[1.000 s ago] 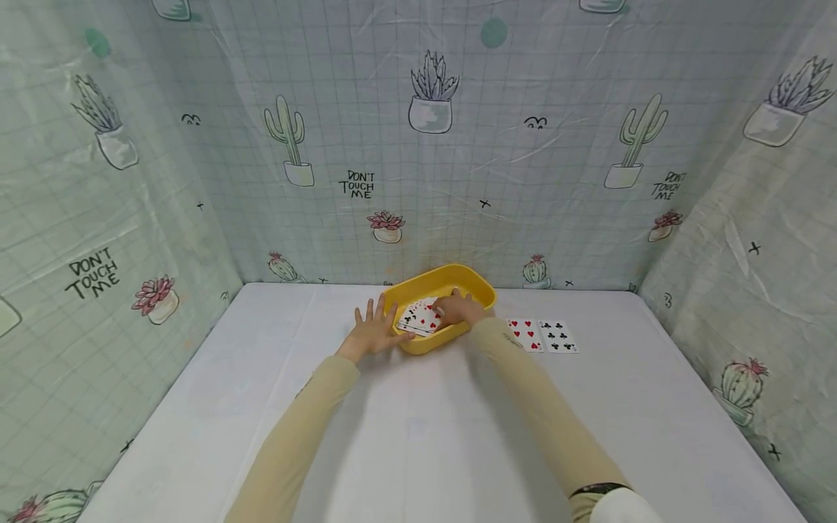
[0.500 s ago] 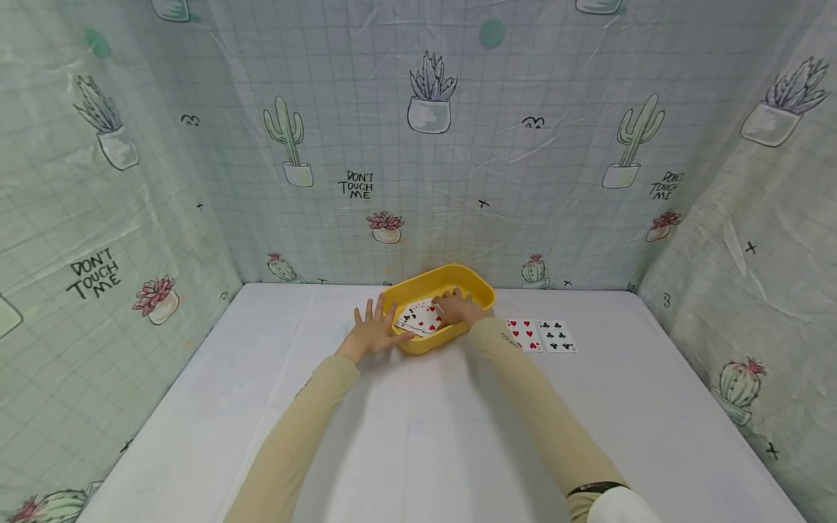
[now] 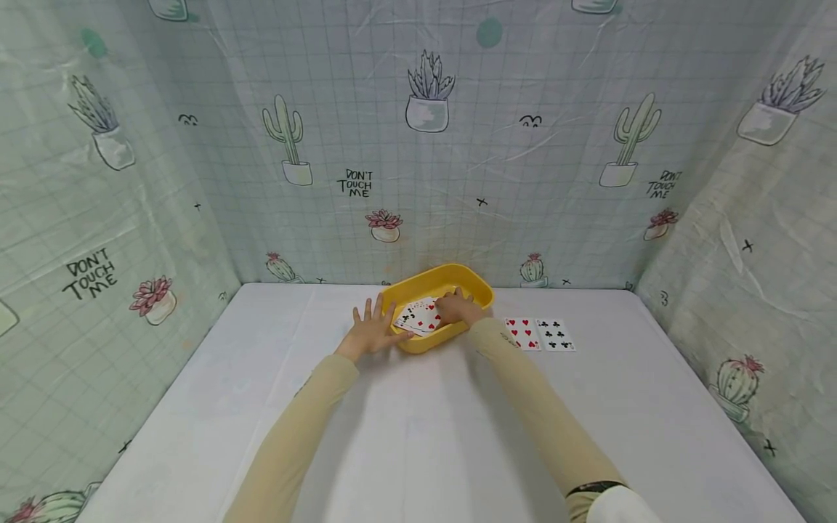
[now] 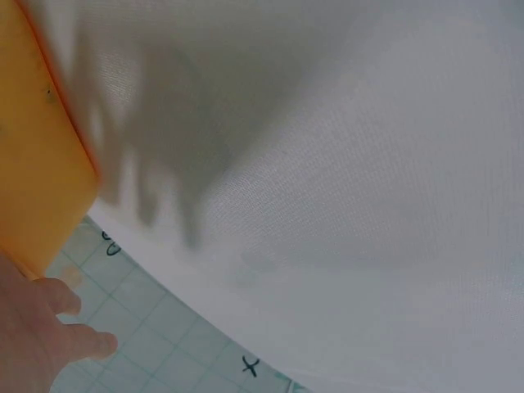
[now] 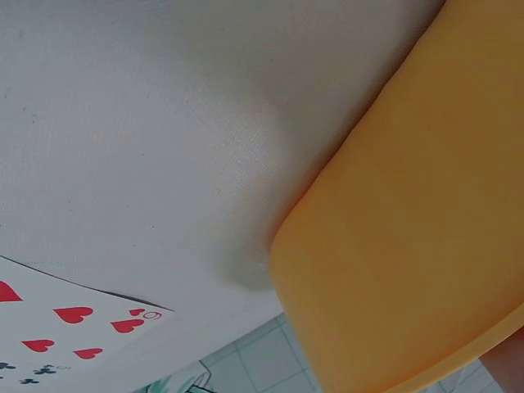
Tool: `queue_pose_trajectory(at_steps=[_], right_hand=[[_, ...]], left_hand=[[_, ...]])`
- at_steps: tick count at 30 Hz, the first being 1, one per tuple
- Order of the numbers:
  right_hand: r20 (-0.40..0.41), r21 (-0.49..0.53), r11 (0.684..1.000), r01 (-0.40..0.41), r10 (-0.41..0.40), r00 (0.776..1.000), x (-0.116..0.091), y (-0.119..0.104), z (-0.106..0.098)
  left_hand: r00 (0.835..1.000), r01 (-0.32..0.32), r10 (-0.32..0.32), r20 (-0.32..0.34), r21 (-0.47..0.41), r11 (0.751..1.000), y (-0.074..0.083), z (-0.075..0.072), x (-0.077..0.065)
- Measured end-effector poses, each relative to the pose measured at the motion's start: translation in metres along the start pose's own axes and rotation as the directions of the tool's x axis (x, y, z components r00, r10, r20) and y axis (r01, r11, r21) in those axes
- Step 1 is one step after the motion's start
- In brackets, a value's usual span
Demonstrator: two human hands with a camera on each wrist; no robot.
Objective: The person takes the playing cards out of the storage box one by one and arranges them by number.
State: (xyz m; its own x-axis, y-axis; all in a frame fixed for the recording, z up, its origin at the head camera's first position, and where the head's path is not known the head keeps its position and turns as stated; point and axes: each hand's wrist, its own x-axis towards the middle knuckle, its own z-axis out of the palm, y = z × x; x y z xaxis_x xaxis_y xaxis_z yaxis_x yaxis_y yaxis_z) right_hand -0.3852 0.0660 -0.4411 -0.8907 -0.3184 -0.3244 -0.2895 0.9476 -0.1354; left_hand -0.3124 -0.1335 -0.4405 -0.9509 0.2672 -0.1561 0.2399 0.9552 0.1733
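A yellow plastic tray (image 3: 418, 286) stands at the back of the table, with several face-up playing cards (image 3: 416, 317) overlapping inside it. My left hand (image 3: 369, 335) rests against the tray's left end with its fingers spread; a part of this hand (image 4: 33, 337) shows in the left wrist view. Over the near wall reaches my right hand (image 3: 460, 308), its bent fingers at the right side of the cards. Its fingertips are hidden, so I cannot tell whether they pinch a card. Only a sliver of the right hand (image 5: 508, 362) shows in the right wrist view.
To the right of the tray, a six of hearts (image 3: 523, 334) and a six of clubs (image 3: 556, 335) lie face up side by side on the white table (image 3: 405, 436). A patterned cloth (image 3: 366, 152) hangs behind the table and along both sides.
The right hand's fingers have shifted very slightly at the cards, and the overlapping cards show a little differently. The left hand and the tray keep their places.
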Motion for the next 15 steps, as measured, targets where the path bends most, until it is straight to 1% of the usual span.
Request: queue_pose_trajectory(at_steps=[6, 12, 15], right_hand=[[-0.01, 0.035, 0.999, -0.005, 0.005, 1.0, 0.0, -0.0003, -0.0007], [-0.051, 0.009, 1.0, 0.004, -0.003, 0.999, 0.0023, 0.0017, -0.0015], [-0.054, 0.015, 1.0, 0.01, -0.01, 0.999, 0.0026, 0.0033, -0.0017]], left_hand=[[1.0, 0.004, -0.004, 0.001, 0.012, 1.0, -0.0004, -0.0011, -0.0003], [1.0, 0.003, -0.003, 0.017, -0.005, 1.0, -0.0007, -0.0005, 0.0014], [1.0, 0.002, -0.002, 0.02, -0.01, 1.0, -0.0009, 0.0006, 0.0023]])
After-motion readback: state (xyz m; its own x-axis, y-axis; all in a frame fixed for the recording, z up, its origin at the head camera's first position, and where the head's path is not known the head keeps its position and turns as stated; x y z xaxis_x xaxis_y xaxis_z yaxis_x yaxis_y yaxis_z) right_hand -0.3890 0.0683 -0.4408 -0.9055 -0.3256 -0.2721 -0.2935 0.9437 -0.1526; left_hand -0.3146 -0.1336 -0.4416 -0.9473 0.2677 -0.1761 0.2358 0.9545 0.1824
